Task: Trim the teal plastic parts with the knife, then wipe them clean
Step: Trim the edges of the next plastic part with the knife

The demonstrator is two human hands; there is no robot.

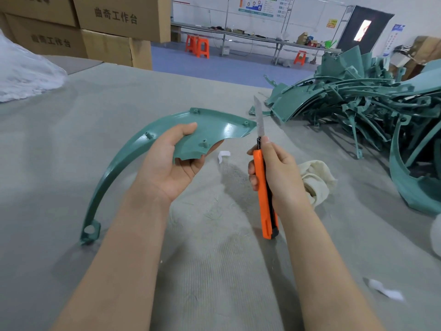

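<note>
A curved teal plastic part (214,130) with small pegs on its inner face is held above the table; its thin arm sweeps down to a ring end at the lower left. My left hand (171,161) grips its wide end from below, thumb on top. My right hand (274,173) grips an orange utility knife (263,187) upright, blade out. The blade touches or nearly touches the part's right corner. A cream cloth (315,180) lies crumpled just right of my right hand.
A large heap of teal parts (362,106) covers the right side of the grey table (71,139). Small white scraps (223,156) lie near the middle and at the lower right. Clear plastic wrap (26,72) and cardboard boxes (107,27) stand at the far left.
</note>
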